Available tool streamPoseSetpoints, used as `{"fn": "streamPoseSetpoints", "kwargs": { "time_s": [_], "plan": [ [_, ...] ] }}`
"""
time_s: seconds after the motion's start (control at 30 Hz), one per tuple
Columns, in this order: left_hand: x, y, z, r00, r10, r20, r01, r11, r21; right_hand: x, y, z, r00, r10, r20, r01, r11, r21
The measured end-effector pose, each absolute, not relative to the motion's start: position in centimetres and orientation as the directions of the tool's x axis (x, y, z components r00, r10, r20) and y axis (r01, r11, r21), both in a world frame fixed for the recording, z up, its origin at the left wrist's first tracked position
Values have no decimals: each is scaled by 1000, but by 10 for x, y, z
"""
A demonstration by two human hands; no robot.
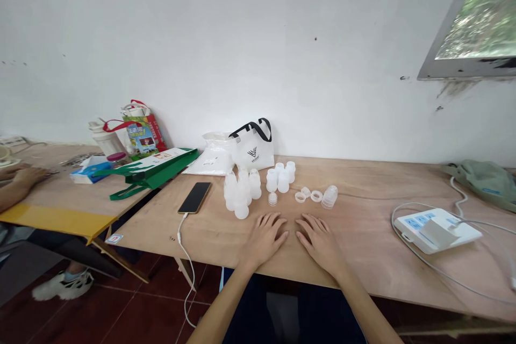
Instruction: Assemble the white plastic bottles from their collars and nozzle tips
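Evenly laid, palms down

Your fingers (269, 220) lie slightly spread with nothing between them, thumbs angled inward. Your left hand (261, 243) and right hand (321, 245) rest near each other on the table (363, 183), forearms (238, 280) slanting outward. Just beyond sit a ribbed clear piece (273, 199), two rings (316, 196) and a clear dome (329, 197); frosted bottles (242, 196) stand in two clusters before a white bag (260, 151).

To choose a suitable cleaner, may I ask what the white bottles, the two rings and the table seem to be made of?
White bottles: probably plastic, matte; they look milky and translucent. Two rings: likely plastic, smooth, pale and translucent. Table: apparently wood or plywood, faintly glossy, with brownish streaks like grain.
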State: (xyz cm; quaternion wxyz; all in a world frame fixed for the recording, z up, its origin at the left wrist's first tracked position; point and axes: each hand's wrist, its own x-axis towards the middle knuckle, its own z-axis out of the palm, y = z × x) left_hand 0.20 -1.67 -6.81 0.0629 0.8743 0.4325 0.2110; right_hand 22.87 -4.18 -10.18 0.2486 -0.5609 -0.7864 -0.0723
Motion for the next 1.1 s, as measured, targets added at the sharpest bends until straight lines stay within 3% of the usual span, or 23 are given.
{"fn": "streamPoseSetpoints", "kwargs": {
  "time_s": [0.6,0.9,1.1],
  "plan": [
    [2,-18,-65,533,786,314,724,-615,312,228,-41,-101,-249,853,459,924,351,-151],
    [26,-27,-55,464,829,313,651,-558,514,228,-42,-98,-253,858,448,913,364,-183],
    [71,0,-44,508,846,160,754,-527,393,227,-43,-97,-254,852,458,910,371,-186]
  ]
}}
